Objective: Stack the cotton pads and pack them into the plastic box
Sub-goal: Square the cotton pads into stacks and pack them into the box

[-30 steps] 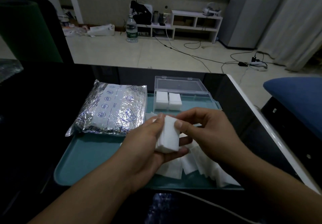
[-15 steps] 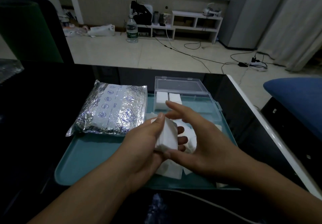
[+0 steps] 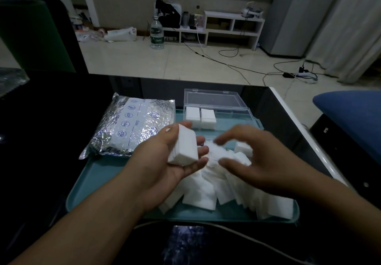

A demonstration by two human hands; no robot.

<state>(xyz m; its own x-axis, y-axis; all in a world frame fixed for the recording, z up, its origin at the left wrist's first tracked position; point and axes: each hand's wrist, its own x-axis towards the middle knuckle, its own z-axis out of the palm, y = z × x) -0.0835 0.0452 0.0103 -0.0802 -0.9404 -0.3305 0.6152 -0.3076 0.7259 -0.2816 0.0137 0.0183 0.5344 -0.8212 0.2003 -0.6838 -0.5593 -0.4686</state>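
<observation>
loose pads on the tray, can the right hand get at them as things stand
Probably yes. The right hand hangs open and empty just above the loose pads heaped on the tray, with nothing between them. The left hand holds its stack of pads off to the side, out of the way.

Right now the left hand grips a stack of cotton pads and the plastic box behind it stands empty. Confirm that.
Not quite. The head view shows the left hand gripping the stack of cotton pads, but the plastic box already holds two stacks at its left end.
</observation>
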